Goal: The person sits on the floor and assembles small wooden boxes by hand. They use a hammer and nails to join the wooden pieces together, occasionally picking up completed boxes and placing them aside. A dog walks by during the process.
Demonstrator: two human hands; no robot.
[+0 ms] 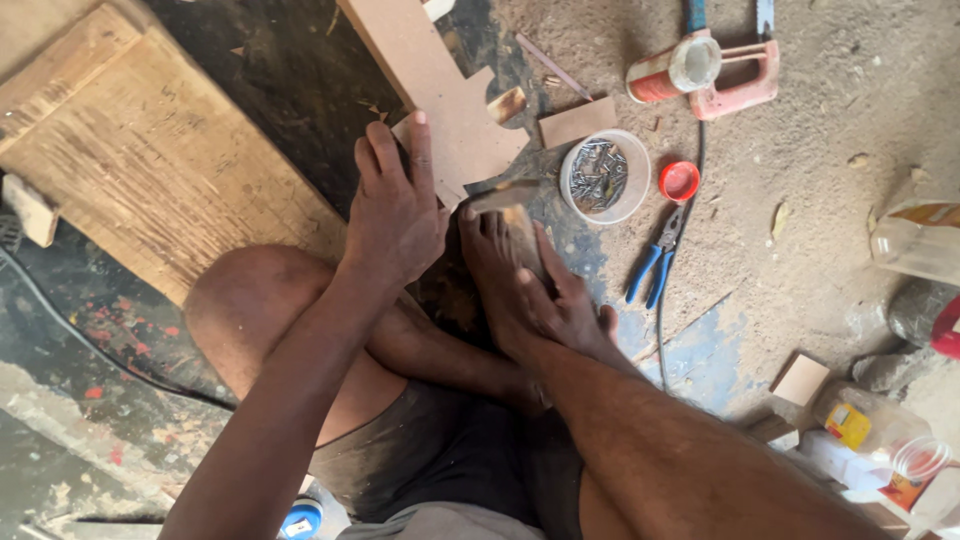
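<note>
Hands first, from the left: our left hand point(395, 205) lies flat, fingers stretched and open, pressing on the pale fibreboard piece point(440, 95) near its notched lower end. We judge the flat press is there to keep the board from sliding on the floor point(830, 150), since nothing else seems to pin it. Our bare foot point(490, 260) sits just beside that hand, toes close to the board's edge, perhaps as a second brace, though we cannot tell if it touches the board.

Our right hand point(560, 300) is closed around a wooden-handled tool point(515, 215); its working end, at the board's lower corner, is blurred, so we cannot tell what kind of tool it is.

The board itself is a long, thin strip of light tan sheet, smooth-faced, running up to the top edge of the view, with 2 stepped cut-outs along its right side. It lies flat on the dark, dusty floor, right of a big worn wooden panel point(150, 150).

Further right, a clear round tub of nails point(603, 176) stands near the tool, its red lid point(679, 181) just beside it, kept within easy reach, we think. Blue-handled pliers point(655, 262) lie below the lid, and a pink handsaw handle point(745, 75) rests well apart at the top.
</note>
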